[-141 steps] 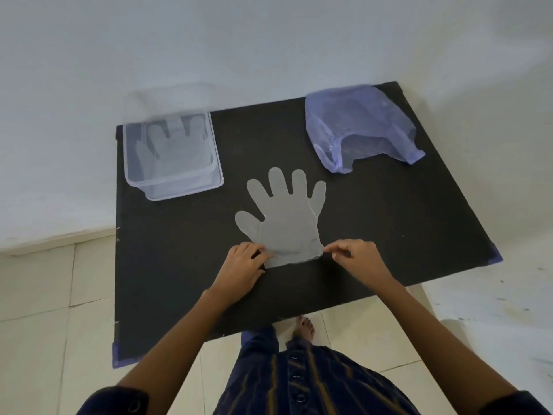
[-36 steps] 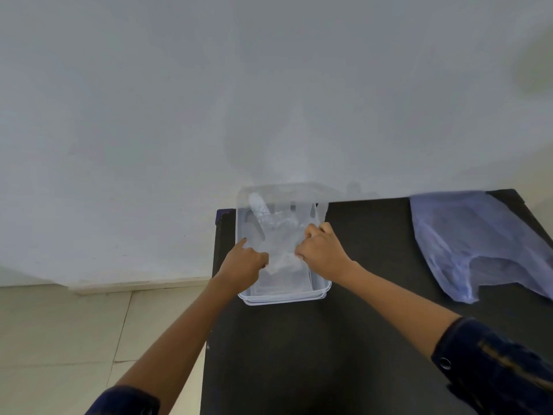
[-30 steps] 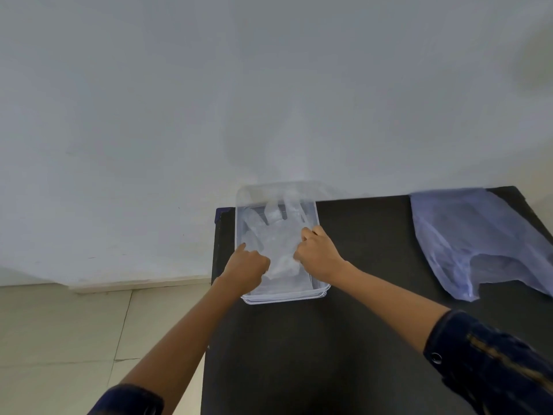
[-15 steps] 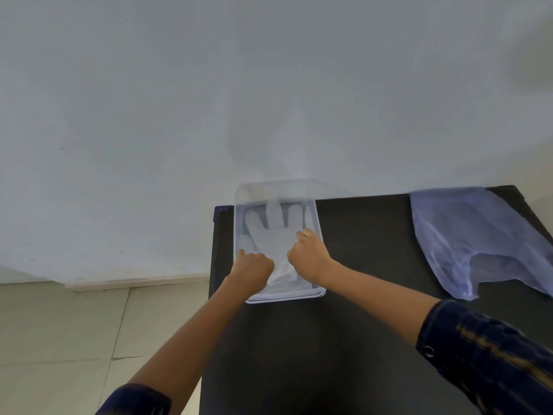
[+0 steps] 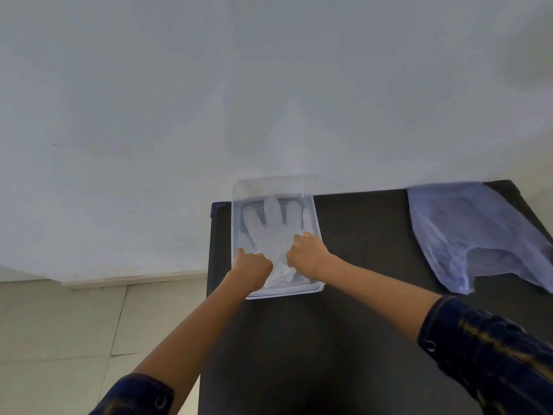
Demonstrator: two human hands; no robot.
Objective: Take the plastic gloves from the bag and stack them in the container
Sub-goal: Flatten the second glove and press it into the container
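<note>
Glove [image 5: 270,232] cuff under both hands

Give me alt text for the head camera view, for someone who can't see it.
Two bare hands, left hand and right hand, press a clear plastic glove flat inside a transparent container at the far left of a black table. A pale purple plastic bag lies to the right.

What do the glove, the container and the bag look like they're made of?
Glove: thin, milky translucent plastic film, creased near the cuff. Container: rigid clear plastic; glossy, with the glove visible through its walls. Bag: thin bluish-lilac plastic film, wrinkled and semi-sheer, lying limp on the table.
</note>
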